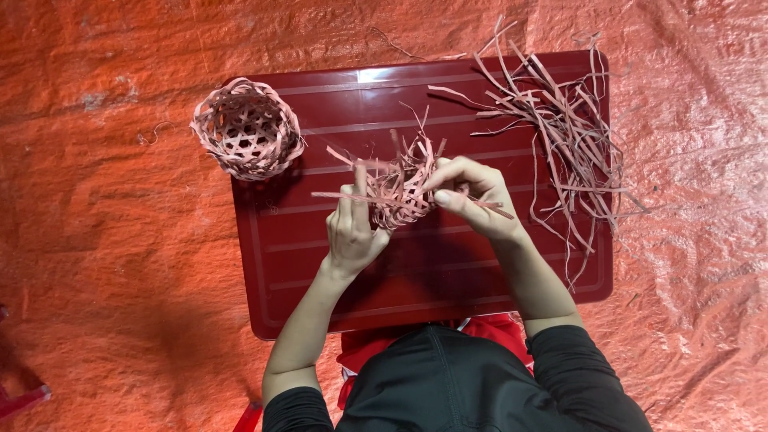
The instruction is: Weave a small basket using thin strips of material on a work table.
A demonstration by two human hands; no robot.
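Note:
Both my hands hold a half-woven basket [398, 190] of thin pale strips above a dark red board [432, 264]. My left hand [352, 234] grips its near-left side, fingers pointing away from me, with a long strip lying across them. My right hand [472, 196] pinches the basket's right edge and a loose strip that sticks out to the right. Loose strip ends stand up from the weave.
A finished small woven basket [248, 130] sits on the board's far-left corner. A heap of loose strips [560, 128] lies on the far-right part of the board. An orange tarp [112, 240] covers the ground all around.

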